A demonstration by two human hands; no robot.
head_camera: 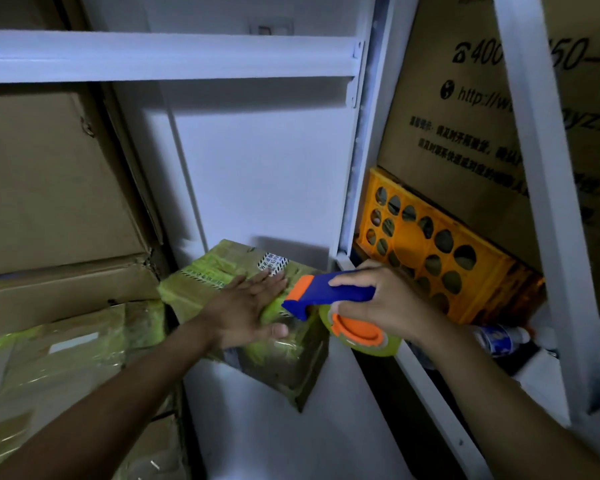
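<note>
Hands apart: left hand (pixel 246 308) presses flat on the taped box (pixel 253 306) beneath it on the shelf (pixel 284 427), right hand (pixel 378 299) grips the tape dispenser (pixel 329 299) at the box's right edge; slack pressure may let the tape wrinkle.

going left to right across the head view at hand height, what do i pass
wrapped parcel → left hand, flat on the taped box → tape dispenser → right hand gripping it → orange crate → white shelf post
</note>
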